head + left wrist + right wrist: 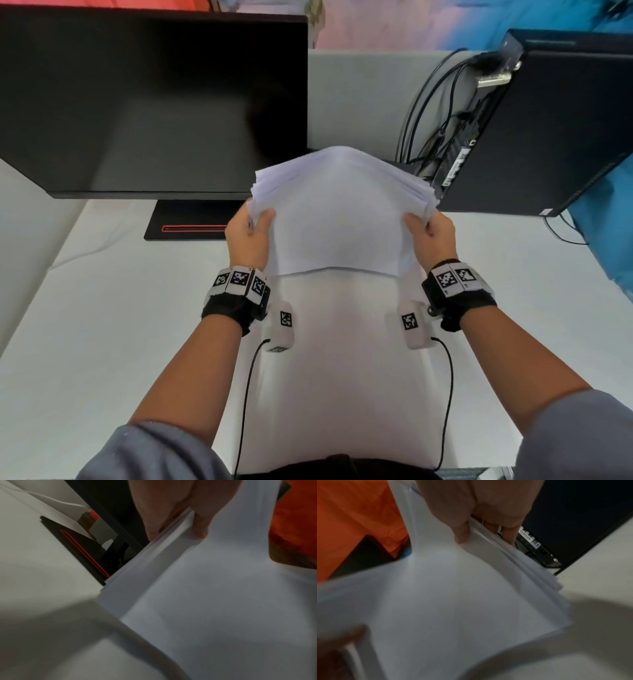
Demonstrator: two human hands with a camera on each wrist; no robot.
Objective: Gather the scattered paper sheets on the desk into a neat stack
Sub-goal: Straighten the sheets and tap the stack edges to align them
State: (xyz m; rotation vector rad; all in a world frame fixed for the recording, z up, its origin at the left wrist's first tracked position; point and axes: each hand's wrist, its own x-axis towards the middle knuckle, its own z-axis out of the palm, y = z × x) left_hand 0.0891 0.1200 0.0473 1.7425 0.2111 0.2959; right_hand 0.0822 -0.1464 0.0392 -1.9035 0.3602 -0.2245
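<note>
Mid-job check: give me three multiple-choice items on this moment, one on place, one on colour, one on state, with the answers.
1. Where is the paper stack?
A. Flat on the desk
B. Held above the desk
C. On top of the computer tower

2. What colour is the stripe on the monitor base?
A. Red
B. Green
C. Yellow

3. How is the stack held?
A. Left hand only
B. Right hand only
C. Left hand and right hand, one gripping each side

Answers:
1 B, its near edge hangs clear of the desk.
2 A, a red line shows on the black base.
3 C, both thumbs lie on the top sheet.
</note>
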